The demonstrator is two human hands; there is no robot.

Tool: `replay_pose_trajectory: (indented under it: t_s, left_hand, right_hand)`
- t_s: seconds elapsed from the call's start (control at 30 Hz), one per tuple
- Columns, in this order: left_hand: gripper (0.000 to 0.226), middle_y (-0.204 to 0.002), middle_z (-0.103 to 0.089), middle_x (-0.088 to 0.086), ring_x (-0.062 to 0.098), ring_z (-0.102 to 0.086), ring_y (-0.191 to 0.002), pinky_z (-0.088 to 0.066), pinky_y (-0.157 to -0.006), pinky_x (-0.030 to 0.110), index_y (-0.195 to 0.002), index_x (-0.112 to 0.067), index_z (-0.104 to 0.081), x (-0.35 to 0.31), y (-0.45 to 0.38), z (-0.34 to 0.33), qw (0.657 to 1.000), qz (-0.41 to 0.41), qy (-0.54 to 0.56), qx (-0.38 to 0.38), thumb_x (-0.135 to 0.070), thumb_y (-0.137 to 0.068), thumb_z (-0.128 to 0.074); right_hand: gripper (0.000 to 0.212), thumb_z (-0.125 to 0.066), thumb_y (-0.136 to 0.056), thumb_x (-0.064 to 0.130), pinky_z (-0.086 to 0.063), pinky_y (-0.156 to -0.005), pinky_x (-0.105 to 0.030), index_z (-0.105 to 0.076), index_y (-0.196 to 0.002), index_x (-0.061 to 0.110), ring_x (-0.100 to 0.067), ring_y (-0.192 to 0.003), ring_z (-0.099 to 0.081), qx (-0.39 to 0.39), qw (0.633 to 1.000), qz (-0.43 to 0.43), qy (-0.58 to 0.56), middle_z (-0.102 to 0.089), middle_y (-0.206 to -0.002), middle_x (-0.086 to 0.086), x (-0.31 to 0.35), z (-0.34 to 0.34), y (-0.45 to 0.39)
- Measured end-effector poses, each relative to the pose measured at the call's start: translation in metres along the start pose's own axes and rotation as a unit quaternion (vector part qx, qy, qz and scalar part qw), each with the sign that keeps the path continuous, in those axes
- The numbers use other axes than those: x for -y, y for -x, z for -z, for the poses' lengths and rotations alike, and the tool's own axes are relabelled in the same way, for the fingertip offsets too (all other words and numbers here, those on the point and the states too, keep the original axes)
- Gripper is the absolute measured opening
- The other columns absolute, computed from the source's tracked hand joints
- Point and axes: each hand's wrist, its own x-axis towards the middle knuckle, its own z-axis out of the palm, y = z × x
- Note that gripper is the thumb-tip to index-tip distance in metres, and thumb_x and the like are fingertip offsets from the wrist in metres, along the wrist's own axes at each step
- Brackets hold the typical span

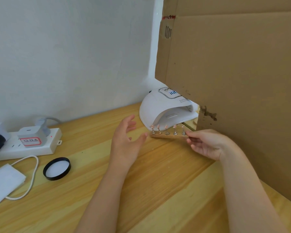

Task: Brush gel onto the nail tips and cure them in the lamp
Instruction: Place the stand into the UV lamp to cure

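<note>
Nail tips (166, 130) before lamp (160, 108); right grip (207, 143) pinches their board (168, 136), left (126, 140) relaxed apart.

Pale wall (65, 56) behind a light wooden table (141, 182); cardboard sheet (233, 73) (perhaps leaning) at right.

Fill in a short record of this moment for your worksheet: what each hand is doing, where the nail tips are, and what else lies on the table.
right hand: pinches one end of the wooden strip
left hand: open, fingers spread, thumb close to the strip's other end
nail tips: five on small stands in a row along the strip
lamp: white, display lit, opening faces the strip; strip at its mouth, not yet inside
table: wood; holds a black lid, a power strip and a white pad
cardboard: stands at right, hiding part of the lamp
</note>
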Motion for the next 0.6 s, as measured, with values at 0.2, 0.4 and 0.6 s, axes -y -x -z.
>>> replay_pose_trajectory:
  t_s: [0.2, 0.4, 0.6]
  left_hand:
    - [0.042, -0.087, -0.057, -0.018, -0.013, -0.054, -0.079, -0.041, -0.068, 0.002, -0.105, -0.031, -0.05, 0.003, 0.0, 0.0, 1.0, -0.001, -0.014, 0.013, 0.0, -0.08, -0.064]
    - [0.038, -0.084, -0.059, -0.015, -0.004, -0.056, -0.082, -0.039, -0.068, -0.001, -0.102, -0.027, -0.053, 0.006, 0.0, -0.002, 0.999, 0.0, -0.025, 0.025, 0.004, -0.081, -0.059]
    - [0.038, -0.082, -0.059, -0.014, -0.004, -0.055, -0.078, -0.039, -0.067, 0.0, -0.1, -0.027, -0.054, 0.008, 0.001, -0.003, 0.999, -0.012, -0.038, 0.022, 0.006, -0.082, -0.055]
  right_hand:
    - [0.007, -0.056, -0.089, 0.002, -0.047, -0.039, -0.015, -0.06, -0.085, -0.002, -0.003, -0.042, -0.056, -0.022, 1.0, 0.004, -0.009, -0.057, -0.067, -0.007, -0.002, 0.009, 0.003]
    - [0.011, -0.053, -0.09, -0.002, -0.05, -0.04, -0.018, -0.057, -0.079, -0.002, -0.014, -0.061, -0.056, -0.07, 0.995, 0.024, -0.067, -0.056, -0.074, -0.01, -0.002, 0.013, 0.007]
    - [0.02, -0.048, -0.092, -0.004, -0.05, -0.042, -0.016, -0.053, -0.074, 0.0, -0.013, -0.063, -0.053, -0.125, 0.985, 0.062, -0.097, -0.054, -0.073, -0.01, -0.006, -0.008, -0.008]
